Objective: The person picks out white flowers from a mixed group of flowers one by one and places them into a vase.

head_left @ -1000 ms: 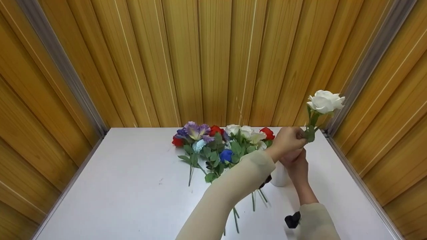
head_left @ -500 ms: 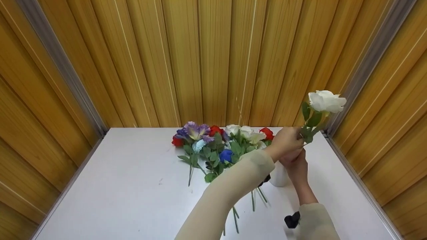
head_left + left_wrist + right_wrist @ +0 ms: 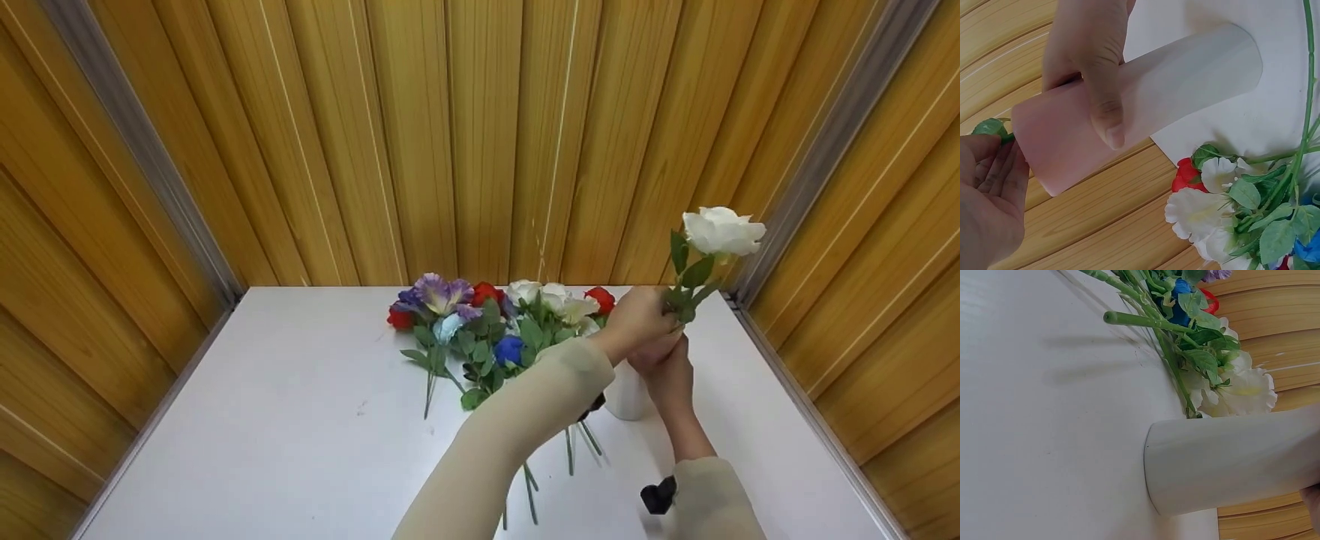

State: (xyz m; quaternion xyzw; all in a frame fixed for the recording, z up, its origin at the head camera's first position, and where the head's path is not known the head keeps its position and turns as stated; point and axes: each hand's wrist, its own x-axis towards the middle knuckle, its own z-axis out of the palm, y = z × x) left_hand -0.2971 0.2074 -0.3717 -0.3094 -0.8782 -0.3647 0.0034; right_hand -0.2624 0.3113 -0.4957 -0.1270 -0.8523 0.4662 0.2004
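Observation:
My left hand (image 3: pixel 636 319) pinches the green stem of a white rose (image 3: pixel 721 231), just below its leaves. The bloom stands up above the hand, tipped a little to the right. In the left wrist view the pinching left hand (image 3: pixel 988 197) is right at the rim of a tall vase (image 3: pixel 1185 84), pink at the mouth and white lower down. Most of the rose's stem is hidden. My right hand (image 3: pixel 667 367) grips the vase near its mouth, thumb (image 3: pixel 1105 109) across its side. The vase base (image 3: pixel 1168 467) is on the white table.
Left of the vase, several artificial flowers lie in a heap: a blue rose (image 3: pixel 508 350), a purple flower (image 3: pixel 441 294), red roses (image 3: pixel 600 300) and white blooms (image 3: pixel 1199 214). Their stems (image 3: pixel 570 450) point toward the front. Wood-patterned panels (image 3: pixel 480 142) enclose the white table (image 3: pixel 315 420).
The white rose has turned slightly, showing more of its leaves, and has shifted a little left and down. The right hand and the vase have stayed nearly in place.

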